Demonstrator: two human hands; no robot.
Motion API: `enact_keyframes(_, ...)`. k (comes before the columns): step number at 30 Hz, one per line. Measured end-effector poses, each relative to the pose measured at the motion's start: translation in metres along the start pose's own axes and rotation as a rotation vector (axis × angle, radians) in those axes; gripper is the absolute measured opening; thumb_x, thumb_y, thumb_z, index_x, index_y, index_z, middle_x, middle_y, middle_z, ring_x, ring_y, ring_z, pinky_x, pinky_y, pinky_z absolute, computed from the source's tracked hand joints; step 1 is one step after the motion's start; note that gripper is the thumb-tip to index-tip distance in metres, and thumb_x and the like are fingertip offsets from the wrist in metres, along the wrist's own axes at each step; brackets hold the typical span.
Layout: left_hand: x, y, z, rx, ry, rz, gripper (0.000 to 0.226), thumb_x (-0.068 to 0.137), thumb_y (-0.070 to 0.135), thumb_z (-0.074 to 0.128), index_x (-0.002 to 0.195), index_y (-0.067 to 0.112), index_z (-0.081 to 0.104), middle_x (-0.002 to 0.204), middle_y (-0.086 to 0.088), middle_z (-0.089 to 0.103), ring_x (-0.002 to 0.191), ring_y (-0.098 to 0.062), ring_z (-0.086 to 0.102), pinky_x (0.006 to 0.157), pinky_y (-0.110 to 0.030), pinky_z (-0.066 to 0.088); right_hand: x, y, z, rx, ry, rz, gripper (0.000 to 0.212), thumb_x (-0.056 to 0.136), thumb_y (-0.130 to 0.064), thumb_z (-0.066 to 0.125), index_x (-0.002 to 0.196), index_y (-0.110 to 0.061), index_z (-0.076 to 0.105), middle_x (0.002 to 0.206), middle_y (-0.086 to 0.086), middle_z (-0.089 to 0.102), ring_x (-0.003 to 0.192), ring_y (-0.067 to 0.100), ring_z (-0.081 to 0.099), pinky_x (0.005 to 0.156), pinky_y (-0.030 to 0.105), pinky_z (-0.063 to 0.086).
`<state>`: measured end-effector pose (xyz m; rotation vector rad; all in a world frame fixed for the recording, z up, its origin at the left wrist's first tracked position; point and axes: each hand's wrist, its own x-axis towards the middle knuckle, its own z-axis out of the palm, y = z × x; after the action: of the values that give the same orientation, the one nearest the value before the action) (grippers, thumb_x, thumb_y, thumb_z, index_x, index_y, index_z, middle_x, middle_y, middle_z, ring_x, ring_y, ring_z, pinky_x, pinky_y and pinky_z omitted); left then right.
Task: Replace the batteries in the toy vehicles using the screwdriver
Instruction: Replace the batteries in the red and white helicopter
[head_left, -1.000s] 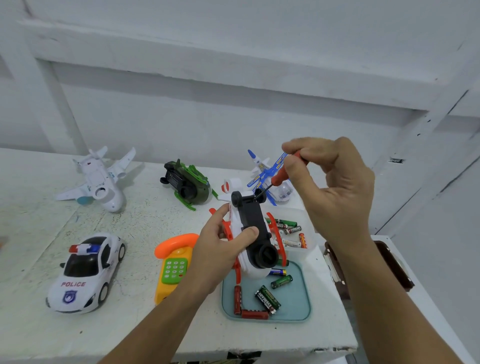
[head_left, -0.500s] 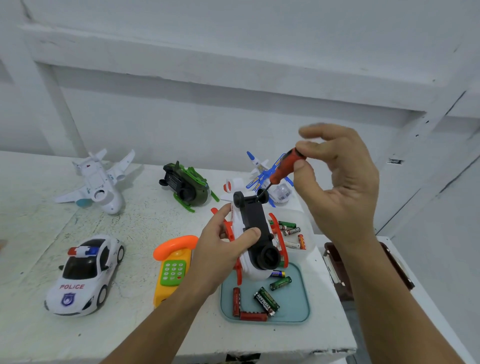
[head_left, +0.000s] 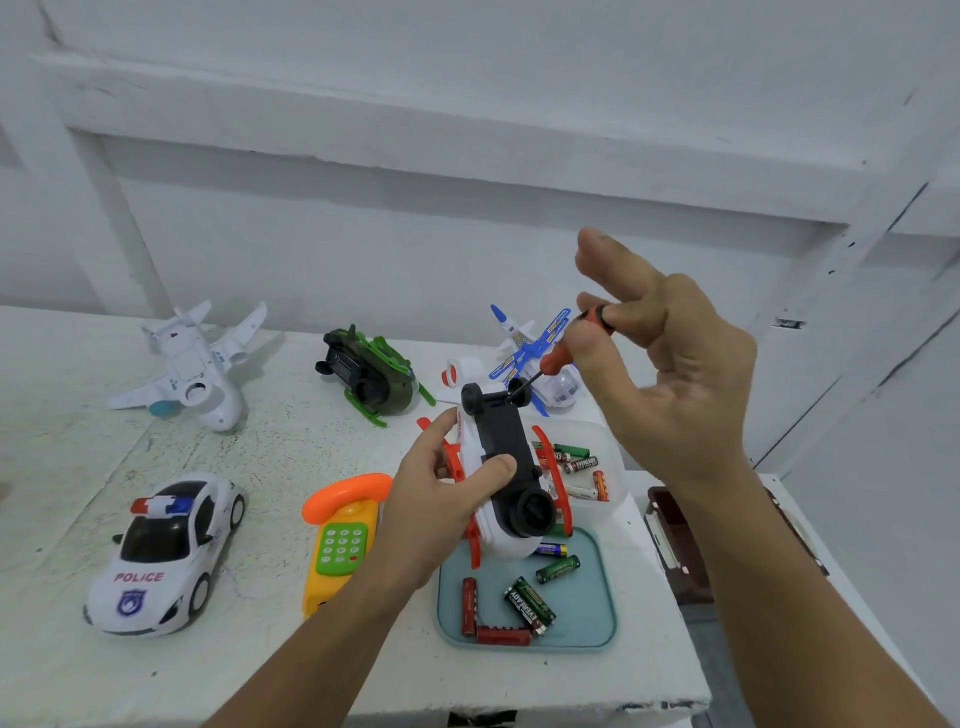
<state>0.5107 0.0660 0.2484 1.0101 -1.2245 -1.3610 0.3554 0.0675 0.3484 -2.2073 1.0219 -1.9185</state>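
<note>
Your left hand (head_left: 436, 519) gripped the toy helicopter (head_left: 504, 441) underside-up for access; your right hand (head_left: 675, 379) fingers pinched the screwdriver (head_left: 563, 348), tip against it.

Table (head_left: 78, 675) rough, matt, white-painted. Police car (head_left: 161, 556) glossy plastic. Tray (head_left: 597, 613) smooth, matt. Batteries (head_left: 530, 605) shiny-wrapped.

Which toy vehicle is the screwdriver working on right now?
The white helicopter with orange skids, held belly-up in the left hand; every other toy sits untouched on the table.
</note>
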Motion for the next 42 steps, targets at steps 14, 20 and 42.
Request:
enact_keyframes(14,0.003,-0.004,0.002,-0.002,-0.006,-0.019,0.047,0.086,0.004,0.072,0.09,0.048,0.057,0.08,0.024,0.073,0.077,0.002,0.07,0.065,-0.014,0.054,0.017,-0.004,-0.004,-0.13,-0.091,0.04,0.029,0.079,-0.01,0.078,0.078,-0.013,0.049,0.072,0.002,0.05,0.066,0.003,0.063,0.053,0.026,0.051)
enact_keyframes(20,0.009,-0.008,0.0,-0.012,0.02,-0.08,0.047,0.084,0.011,0.076,0.116,0.04,0.058,0.094,0.01,0.077,0.09,-0.013,0.074,0.08,-0.037,0.06,0.019,0.005,-0.017,0.03,0.121,0.375,0.017,0.089,-0.009,0.067,0.087,-0.022,0.055,0.07,-0.007,0.056,0.056,0.018,0.07,0.046,0.031,0.051)
enact_keyframes(42,0.01,-0.02,0.006,-0.055,0.088,-0.119,0.059,0.085,0.016,0.074,0.139,0.025,0.053,0.105,-0.007,0.075,0.092,-0.024,0.074,0.08,-0.046,0.059,-0.179,0.014,-0.073,-0.466,-0.36,1.279,0.022,0.078,-0.009,0.072,0.085,-0.023,0.056,0.072,-0.002,0.069,0.055,0.012,0.064,0.055,0.023,0.05)
